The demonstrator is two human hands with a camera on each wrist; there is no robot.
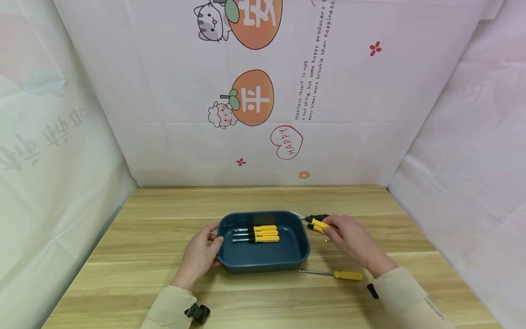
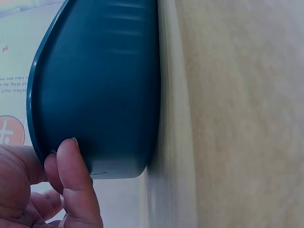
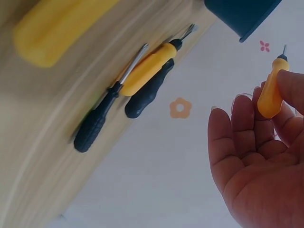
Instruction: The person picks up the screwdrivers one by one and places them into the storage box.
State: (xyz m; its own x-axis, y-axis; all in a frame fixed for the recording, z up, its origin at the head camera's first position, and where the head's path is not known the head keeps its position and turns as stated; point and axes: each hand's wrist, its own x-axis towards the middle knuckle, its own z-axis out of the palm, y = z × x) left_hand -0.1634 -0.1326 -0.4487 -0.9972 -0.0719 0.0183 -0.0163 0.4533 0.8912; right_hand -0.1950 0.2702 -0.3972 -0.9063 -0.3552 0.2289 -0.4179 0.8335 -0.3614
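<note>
The left hand grips the near-left rim of the blue tray, thumb hooked over the edge, steadying it on the wooden table. Three yellow screwdrivers lie side by side inside. The right hand pinches another yellow-handled screwdriver at its fingertips, just right of the tray, above a small pile of tools (black handles among them). That light pinch could let it slip; one more screwdriver lies near the wrist, easily nudged.

Tabletop recording booth: wooden table, printed cloth walls
</note>
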